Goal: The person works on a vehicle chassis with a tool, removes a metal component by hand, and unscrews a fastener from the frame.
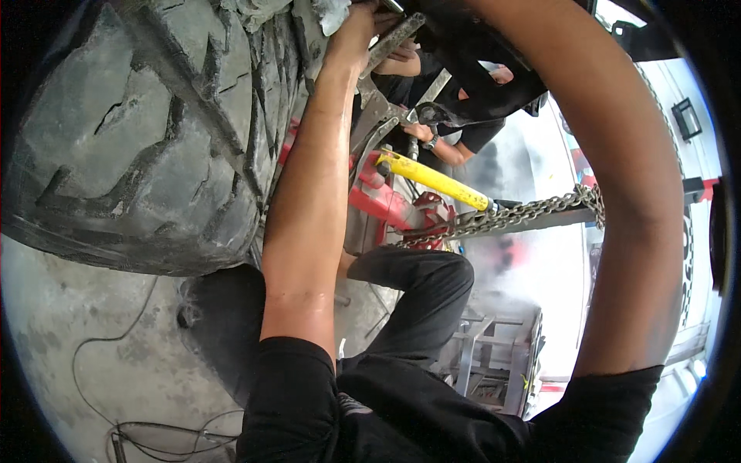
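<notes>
My left arm reaches up past a big, dusty, deep-treaded tire (147, 147). At the top edge my left hand (377, 21) is beside a worn metal bar (392, 45) under the vehicle. Its fingers are mostly hidden in shadow behind metal parts, so their grip does not show. My right arm arches up over the right side and leaves the picture at the top; the right hand is out of sight. Below the left hand are grey metal linkage parts (374, 116) and a scuffed yellow cylinder (436, 181) slanting down to the right.
A co-worker's hand (419, 133), with a watch at the wrist, touches a metal joint beyond the linkage. Red metal equipment (382, 202) stands low behind my arm. A chain (532, 210) hangs along a bar. Black cable (166, 426) coils on the floor; a metal frame (482, 347) stands lower right.
</notes>
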Tool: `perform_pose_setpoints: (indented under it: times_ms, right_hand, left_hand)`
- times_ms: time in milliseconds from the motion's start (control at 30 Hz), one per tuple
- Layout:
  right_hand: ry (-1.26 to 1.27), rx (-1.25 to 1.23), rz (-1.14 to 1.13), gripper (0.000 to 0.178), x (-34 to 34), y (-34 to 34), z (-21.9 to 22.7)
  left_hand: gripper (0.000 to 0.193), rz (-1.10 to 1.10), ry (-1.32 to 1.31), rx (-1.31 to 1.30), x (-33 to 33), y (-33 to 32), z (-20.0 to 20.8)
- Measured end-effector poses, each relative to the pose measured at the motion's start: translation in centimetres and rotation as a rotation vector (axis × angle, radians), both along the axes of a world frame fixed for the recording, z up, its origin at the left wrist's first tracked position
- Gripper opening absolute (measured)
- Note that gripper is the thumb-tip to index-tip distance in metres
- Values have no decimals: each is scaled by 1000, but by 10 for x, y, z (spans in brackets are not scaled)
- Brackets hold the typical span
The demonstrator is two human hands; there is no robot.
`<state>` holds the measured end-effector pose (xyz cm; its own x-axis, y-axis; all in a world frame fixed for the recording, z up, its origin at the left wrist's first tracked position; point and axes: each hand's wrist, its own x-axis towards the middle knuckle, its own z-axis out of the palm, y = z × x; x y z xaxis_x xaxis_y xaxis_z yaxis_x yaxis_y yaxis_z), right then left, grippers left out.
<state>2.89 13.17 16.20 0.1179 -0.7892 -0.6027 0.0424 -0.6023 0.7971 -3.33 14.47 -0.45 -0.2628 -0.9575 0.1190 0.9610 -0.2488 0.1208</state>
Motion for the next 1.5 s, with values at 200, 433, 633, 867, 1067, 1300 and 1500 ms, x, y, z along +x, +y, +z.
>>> perform_pose_setpoints:
  times_ms: [200, 433, 633, 867, 1067, 1300, 1500]
  right_hand:
    - [-7, -27, 3, 36, 9, 11, 9]
    - [-226, -68, 81, 34, 5, 32, 24]
    - [-297, -117, 132, 35, 13, 49, 26]
    - [-439, -184, 255, 40, 17, 83, 40]
    - [-662, -244, 502, 25, 17, 156, 64]
    - [-918, -427, 499, 26, 12, 228, 78]
    - [-1564, -432, 244, 27, -41, 307, 72]
  left_hand:
    - [24, 123, 2, -123, 22, 32, 20]
    - [12, 178, 90, -98, 16, 32, 29]
    - [15, 201, 40, -38, 29, 45, 36]
    - [26, 377, 99, -129, 50, 58, 56]
    - [27, 417, 174, -262, 74, 85, 73]
    - [30, 480, -474, -387, 130, 154, 99]
    - [22, 233, -384, -685, 143, 177, 114]
